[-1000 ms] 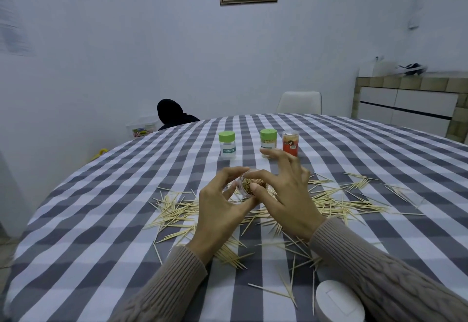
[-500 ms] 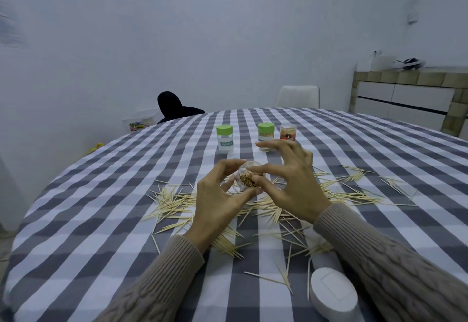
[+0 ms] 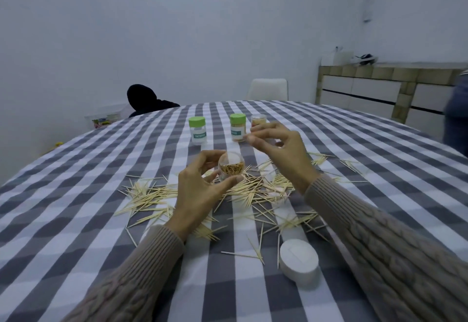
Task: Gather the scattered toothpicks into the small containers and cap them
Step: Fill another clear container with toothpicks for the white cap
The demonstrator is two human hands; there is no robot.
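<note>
Left hand point(image 3: 200, 190): grips a small clear container point(image 3: 231, 167) between thumb and fingertips, lifted off the bench and tipped so its open mouth faces the camera; toothpick ends show packed inside, filling roughly the lower half.
Right hand point(image 3: 281, 149): fingers curled, thumb and forefinger brought together as in a pinch; whether a toothpick is between them I cannot tell.
What has just changed: the right hand has come away from the container mouth, where it was working a second ago, and now sits up and to the right, apart from it.
Meaning for the task: probably one batch is in and the hand is free to fetch more; this container is uncapped and not full.
Loose toothpicks point(image 3: 253, 190): many are spread over the checked bench point(image 3: 76, 195) beneath and around both hands, so gathering looks far from done.
Other containers: two with green caps point(image 3: 197, 122) point(image 3: 237, 119) stand upright behind, one uncapped jar point(image 3: 258, 119) beside them.
White lid-like piece point(image 3: 298, 261): lies near the right sleeve.
Versus earlier frame: camera has tilted down slightly.
</note>
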